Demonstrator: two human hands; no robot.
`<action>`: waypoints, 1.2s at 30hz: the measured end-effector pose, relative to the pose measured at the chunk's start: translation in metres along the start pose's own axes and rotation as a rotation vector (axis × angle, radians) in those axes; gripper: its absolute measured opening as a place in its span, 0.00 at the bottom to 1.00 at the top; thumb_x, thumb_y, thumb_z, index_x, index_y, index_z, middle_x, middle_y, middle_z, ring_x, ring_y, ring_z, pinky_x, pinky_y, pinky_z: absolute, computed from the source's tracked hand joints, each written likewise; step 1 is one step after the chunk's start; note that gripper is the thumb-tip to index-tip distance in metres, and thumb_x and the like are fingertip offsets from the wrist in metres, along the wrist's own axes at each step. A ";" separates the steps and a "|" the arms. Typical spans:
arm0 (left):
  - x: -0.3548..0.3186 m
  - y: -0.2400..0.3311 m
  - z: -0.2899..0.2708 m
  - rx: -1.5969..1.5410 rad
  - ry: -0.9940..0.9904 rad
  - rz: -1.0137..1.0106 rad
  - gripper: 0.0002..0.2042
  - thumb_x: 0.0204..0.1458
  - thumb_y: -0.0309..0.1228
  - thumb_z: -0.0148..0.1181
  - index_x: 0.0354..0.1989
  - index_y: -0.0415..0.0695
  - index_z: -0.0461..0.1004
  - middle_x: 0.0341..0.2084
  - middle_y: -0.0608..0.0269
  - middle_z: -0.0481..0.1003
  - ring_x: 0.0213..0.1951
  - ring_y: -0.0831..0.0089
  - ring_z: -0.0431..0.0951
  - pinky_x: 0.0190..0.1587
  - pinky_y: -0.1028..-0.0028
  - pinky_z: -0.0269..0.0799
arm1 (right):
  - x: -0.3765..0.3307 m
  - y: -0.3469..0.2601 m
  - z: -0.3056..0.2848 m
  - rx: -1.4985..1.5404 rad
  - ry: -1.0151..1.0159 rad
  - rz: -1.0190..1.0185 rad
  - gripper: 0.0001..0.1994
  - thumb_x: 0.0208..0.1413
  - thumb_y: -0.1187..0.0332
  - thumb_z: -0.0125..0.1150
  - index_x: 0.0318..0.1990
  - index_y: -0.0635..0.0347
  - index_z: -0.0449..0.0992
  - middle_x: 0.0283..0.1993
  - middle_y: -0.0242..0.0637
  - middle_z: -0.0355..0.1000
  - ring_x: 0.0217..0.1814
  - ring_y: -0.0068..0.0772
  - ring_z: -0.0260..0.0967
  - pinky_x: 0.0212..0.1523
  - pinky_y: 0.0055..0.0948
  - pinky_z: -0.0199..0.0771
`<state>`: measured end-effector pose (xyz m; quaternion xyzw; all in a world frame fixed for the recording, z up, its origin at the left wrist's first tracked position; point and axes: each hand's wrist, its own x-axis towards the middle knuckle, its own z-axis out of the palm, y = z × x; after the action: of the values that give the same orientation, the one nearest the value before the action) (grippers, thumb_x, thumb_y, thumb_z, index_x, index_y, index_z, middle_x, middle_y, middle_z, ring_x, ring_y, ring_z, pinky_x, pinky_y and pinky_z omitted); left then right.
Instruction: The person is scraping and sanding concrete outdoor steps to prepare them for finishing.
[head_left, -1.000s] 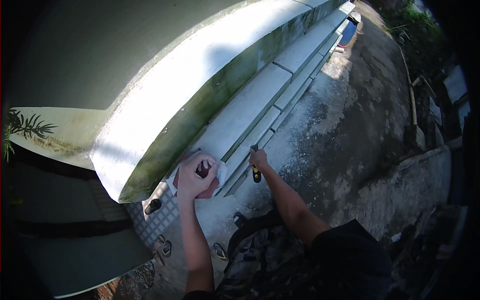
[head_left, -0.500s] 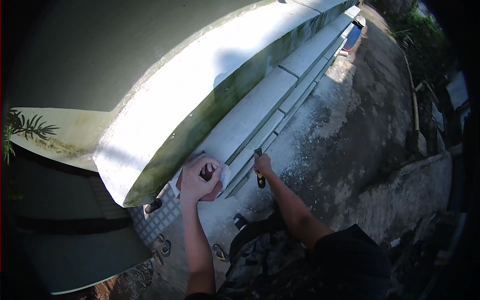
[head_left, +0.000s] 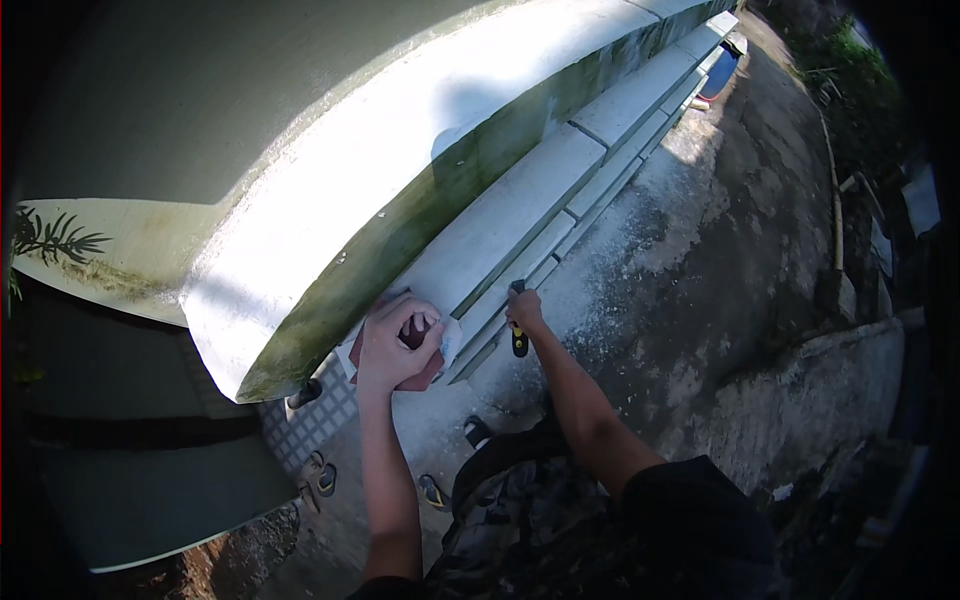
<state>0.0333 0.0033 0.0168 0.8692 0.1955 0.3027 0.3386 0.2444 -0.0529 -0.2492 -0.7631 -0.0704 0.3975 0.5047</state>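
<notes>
My left hand (head_left: 388,345) is closed, its fingers curled around a reddish-brown piece (head_left: 421,376) at the near end of a row of pale blocks (head_left: 500,225). The piece has angular edges, and whitish material shows beside it. My right hand (head_left: 525,311) grips a short hand tool (head_left: 520,343) with a black-and-yellow handle. The tool's dark upper end sticks out above the fist, close to the outer side of the lower blocks. My fingers hide the middle of the tool, so its exact kind is unclear.
A curved white ledge (head_left: 330,200) with a mossy green side runs along the blocks. White dust covers part of the concrete ground (head_left: 690,220). Sandals (head_left: 326,480) lie by a tiled patch (head_left: 297,430). Something blue (head_left: 718,75) stands at the far end, and a low wall (head_left: 810,380) at right.
The view has shifted slightly. My right hand and the tool sit a little higher against the blocks' outer side. My left hand keeps its hold on the reddish-brown piece.
</notes>
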 end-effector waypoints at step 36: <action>0.001 0.001 -0.002 0.016 0.013 0.008 0.06 0.38 0.25 0.60 0.24 0.42 0.70 0.19 0.63 0.70 0.22 0.71 0.70 0.27 0.76 0.64 | 0.001 -0.006 0.001 0.053 -0.020 0.110 0.19 0.54 0.62 0.55 0.18 0.69 0.66 0.13 0.41 0.64 0.10 0.35 0.62 0.10 0.32 0.62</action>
<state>0.0326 0.0039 0.0190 0.8708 0.1966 0.3080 0.3291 0.2458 -0.0489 -0.2449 -0.7483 -0.0229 0.4341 0.5012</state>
